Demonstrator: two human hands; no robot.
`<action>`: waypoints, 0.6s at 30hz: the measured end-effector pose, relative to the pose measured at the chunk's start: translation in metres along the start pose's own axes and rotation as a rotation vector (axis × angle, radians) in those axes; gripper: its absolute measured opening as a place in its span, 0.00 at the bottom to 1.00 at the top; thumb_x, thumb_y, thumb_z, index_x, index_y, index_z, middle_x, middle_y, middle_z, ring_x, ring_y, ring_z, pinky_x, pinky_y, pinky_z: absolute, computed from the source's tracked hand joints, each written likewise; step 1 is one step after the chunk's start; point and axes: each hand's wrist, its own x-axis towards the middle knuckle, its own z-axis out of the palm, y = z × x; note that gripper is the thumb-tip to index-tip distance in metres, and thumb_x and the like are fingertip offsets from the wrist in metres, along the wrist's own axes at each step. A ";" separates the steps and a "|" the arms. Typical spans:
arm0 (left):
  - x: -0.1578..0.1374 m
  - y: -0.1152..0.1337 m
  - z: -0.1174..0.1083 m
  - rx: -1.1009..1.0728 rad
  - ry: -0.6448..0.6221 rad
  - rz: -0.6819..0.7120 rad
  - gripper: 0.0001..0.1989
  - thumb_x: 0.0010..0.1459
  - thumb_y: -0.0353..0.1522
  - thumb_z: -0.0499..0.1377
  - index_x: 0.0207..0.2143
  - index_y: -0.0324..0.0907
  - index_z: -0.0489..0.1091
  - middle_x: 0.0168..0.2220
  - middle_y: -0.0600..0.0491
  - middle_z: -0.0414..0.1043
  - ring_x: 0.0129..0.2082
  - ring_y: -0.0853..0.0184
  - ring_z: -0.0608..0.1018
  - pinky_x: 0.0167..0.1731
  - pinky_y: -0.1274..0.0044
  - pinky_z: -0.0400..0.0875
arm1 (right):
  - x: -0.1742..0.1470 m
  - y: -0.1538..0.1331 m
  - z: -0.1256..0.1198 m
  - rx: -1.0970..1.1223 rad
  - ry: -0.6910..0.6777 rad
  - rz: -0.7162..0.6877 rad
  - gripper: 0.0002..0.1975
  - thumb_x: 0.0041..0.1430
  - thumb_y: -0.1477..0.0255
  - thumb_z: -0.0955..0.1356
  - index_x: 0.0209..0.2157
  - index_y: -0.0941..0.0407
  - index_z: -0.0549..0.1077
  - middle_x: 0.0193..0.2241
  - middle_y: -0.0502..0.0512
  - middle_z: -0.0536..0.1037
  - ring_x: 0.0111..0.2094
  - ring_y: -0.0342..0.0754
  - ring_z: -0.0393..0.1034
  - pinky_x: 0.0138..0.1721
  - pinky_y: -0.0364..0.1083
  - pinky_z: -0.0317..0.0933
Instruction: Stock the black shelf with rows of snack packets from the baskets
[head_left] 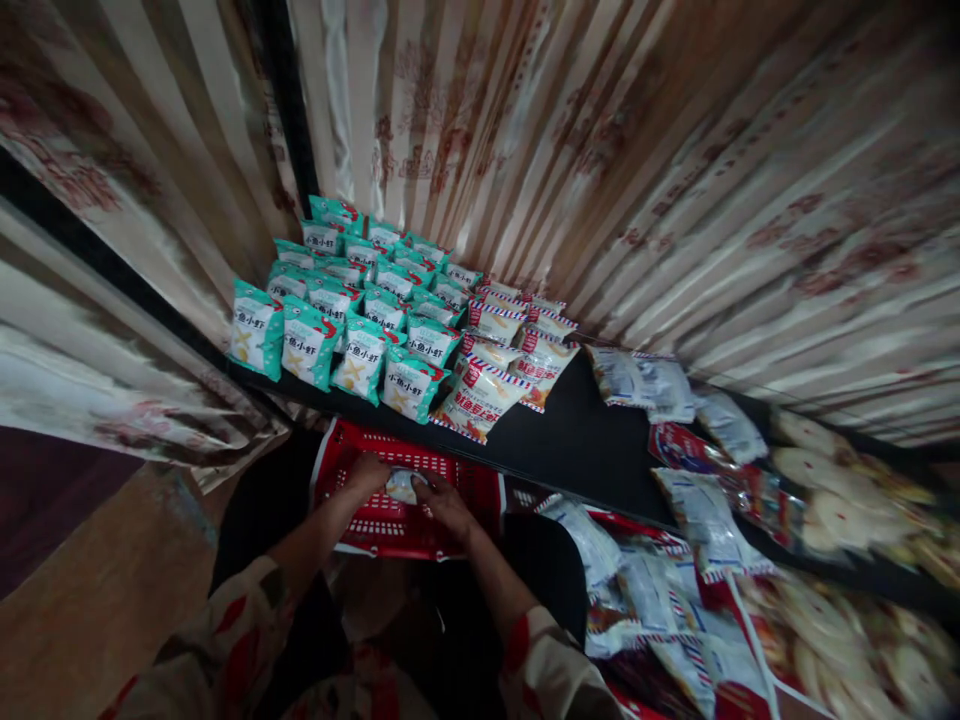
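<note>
Over a red plastic basket (469, 490), my left hand (369, 474) and my right hand (446, 503) hold a small pale snack bag (405, 486) between them. The left fingers are closed on its left end, the right fingers on its right end. Its print is too blurred to read. Just beyond the basket, on a black shelf (577, 440), stand rows of teal-and-white snack bags (360, 358). To their right are cream snack bags with red-and-blue striped edges (484, 397).
Silvery snack bags (637, 380) lie farther right on the shelf, near packs of pale round food (832, 490). Below, at the right, a second red basket (724, 600) holds several snack bags (645, 590). Pleated curtains (465, 120) hang behind and left of the shelf.
</note>
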 end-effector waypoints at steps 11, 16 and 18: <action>-0.075 0.031 -0.022 -0.214 0.004 0.141 0.10 0.60 0.33 0.54 0.38 0.35 0.70 0.34 0.51 0.72 0.31 0.70 0.74 0.31 0.76 0.71 | -0.065 -0.006 -0.024 -0.055 0.024 -0.196 0.27 0.42 0.63 0.73 0.47 0.57 0.71 0.33 0.53 0.78 0.34 0.49 0.71 0.37 0.46 0.64; -0.110 0.037 -0.024 -0.248 0.055 0.266 0.10 0.57 0.28 0.52 0.38 0.34 0.72 0.26 0.53 0.74 0.22 0.73 0.72 0.22 0.83 0.63 | -0.104 -0.017 -0.031 0.163 -0.046 -0.234 0.24 0.43 0.58 0.73 0.40 0.58 0.74 0.29 0.50 0.77 0.30 0.45 0.69 0.33 0.43 0.61; -0.124 0.039 -0.025 -0.237 0.075 0.319 0.11 0.57 0.31 0.53 0.39 0.36 0.72 0.29 0.52 0.75 0.24 0.72 0.73 0.23 0.82 0.63 | -0.118 -0.019 -0.029 0.284 -0.064 -0.222 0.25 0.42 0.57 0.73 0.40 0.58 0.73 0.29 0.50 0.77 0.28 0.43 0.68 0.32 0.42 0.61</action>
